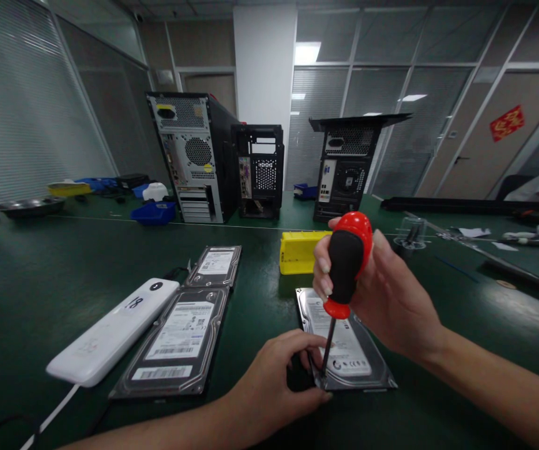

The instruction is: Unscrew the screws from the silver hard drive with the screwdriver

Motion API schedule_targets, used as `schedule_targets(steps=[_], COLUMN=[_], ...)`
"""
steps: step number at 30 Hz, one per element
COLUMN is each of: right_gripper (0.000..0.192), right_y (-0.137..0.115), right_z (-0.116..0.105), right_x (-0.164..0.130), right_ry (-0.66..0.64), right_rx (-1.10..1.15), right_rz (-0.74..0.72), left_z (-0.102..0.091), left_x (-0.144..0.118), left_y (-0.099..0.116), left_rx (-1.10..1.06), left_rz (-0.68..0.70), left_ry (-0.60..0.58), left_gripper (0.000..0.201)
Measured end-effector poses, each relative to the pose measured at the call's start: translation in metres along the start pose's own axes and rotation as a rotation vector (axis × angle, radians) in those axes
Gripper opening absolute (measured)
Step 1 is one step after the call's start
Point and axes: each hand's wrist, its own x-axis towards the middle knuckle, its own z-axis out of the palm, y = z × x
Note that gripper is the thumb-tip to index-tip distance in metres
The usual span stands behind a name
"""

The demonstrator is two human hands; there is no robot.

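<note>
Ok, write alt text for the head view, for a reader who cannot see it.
A right hand holds a red-and-black screwdriver upright, its tip on a corner of a hard drive that the left hand steadies on a green table. Two more hard drives and a white device lie to the left; computer towers stand behind.

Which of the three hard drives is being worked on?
The rightmost hard drive: the left hand steadies its corner and the screwdriver tip touches it. The other two lie untouched.
</note>
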Motion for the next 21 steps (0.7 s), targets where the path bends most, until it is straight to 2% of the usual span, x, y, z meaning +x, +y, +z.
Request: schedule_targets(steps=[6, 12, 17, 21], right_gripper=[0.019, 0.035, 0.022, 0.022], right_y=[-0.0009, 0.0003, 0.0028, 0.0008], right_z=[-0.0027, -0.0034, -0.0035, -0.0047], right_x=[0.0001, -0.0013, 0.0009, -0.0008], right_ry=[-0.022, -0.055, -0.029, -0.019], right_rx=[0.013, 0.102, 0.0, 0.005], right_rz=[0.02, 0.032, -0.021, 0.003], left_z=[0.0007, -0.0005, -0.0004, 0.0001], left_x=[-0.0006, -0.0005, -0.002, -0.0028], left_y=[-0.0007, 0.0016, 0.0007, -0.0003], left_rx=[-0.003, -0.013, -0.015, -0.013], left_rz=[0.019, 0.005, 0.009, 0.007], left_ry=[0.003, 0.004, -0.005, -0.002], left_gripper=[0.046, 0.046, 0.047, 0.048])
